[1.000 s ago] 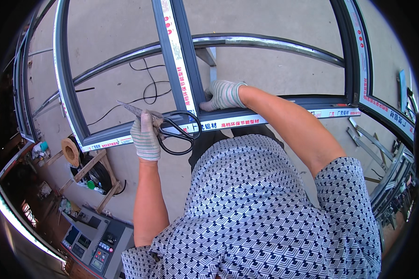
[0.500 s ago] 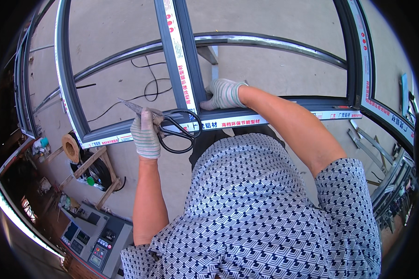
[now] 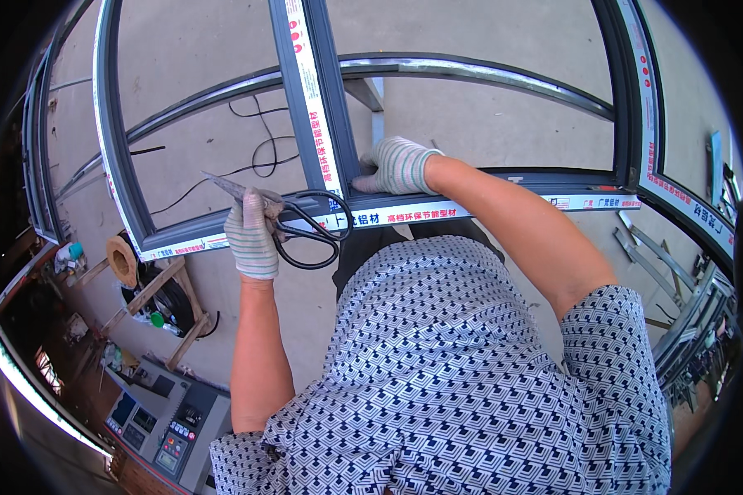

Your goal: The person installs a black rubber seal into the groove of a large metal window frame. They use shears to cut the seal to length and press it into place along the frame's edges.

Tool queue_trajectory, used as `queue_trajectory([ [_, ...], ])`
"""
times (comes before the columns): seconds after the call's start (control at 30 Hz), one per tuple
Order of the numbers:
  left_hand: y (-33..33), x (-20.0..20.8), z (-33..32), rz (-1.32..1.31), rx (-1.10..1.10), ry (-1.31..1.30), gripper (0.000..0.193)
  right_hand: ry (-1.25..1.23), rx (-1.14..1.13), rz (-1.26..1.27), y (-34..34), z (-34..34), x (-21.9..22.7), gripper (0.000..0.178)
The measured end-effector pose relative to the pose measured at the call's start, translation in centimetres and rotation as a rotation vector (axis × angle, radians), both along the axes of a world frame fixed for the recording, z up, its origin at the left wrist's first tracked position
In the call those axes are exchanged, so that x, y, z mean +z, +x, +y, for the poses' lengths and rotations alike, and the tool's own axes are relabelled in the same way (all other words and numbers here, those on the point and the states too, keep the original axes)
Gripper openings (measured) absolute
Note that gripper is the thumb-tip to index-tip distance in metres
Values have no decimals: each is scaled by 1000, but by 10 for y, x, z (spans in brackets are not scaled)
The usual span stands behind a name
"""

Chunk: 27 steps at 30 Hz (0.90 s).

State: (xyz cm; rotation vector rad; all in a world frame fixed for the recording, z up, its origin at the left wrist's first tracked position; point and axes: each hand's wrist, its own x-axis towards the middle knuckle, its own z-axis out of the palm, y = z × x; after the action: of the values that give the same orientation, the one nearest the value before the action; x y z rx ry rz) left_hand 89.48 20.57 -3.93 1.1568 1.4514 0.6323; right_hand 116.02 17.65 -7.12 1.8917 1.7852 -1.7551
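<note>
My left hand (image 3: 253, 239), in a striped knit glove, is closed around a pair of scissors (image 3: 225, 185) near the blades. The blades point away to the far left and the black loop handles stick out to the right, over the lower rail. My right hand (image 3: 400, 167), in a matching glove, presses into the inner corner where the upright bar (image 3: 312, 91) of a dark grey window frame (image 3: 421, 214) meets its lower rail. Its fingers are curled down at that corner; whatever they pinch is hidden. Printed protective tape covers the frame's faces.
Beneath the frame runs a metal support rail (image 3: 479, 73), and a black cable (image 3: 264, 155) lies on the floor. At left are a wooden rack with a spool (image 3: 122, 262) and a grey machine with a control panel (image 3: 173, 441). Metal profiles (image 3: 677, 318) are piled at right.
My left hand and the scissors have shifted slightly left along with the view. My right hand stays at the same corner of the frame.
</note>
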Motion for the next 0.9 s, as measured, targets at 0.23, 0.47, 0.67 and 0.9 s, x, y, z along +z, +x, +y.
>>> queue_trajectory([
  [0.23,0,1,2,-9,18,-25,46,-77,23,-47,-5,9,-4,55],
  [0.47,1,-1,2,8,35,-25,45,-89,20,-64,-4,10,-2,52],
  [0.67,1,1,1,-5,34,-28,45,-39,22,27,16,-4,5,41],
  [0.9,3,-2,-1,-14,16,3,46,-193,-113,-84,90,-49,21,40],
])
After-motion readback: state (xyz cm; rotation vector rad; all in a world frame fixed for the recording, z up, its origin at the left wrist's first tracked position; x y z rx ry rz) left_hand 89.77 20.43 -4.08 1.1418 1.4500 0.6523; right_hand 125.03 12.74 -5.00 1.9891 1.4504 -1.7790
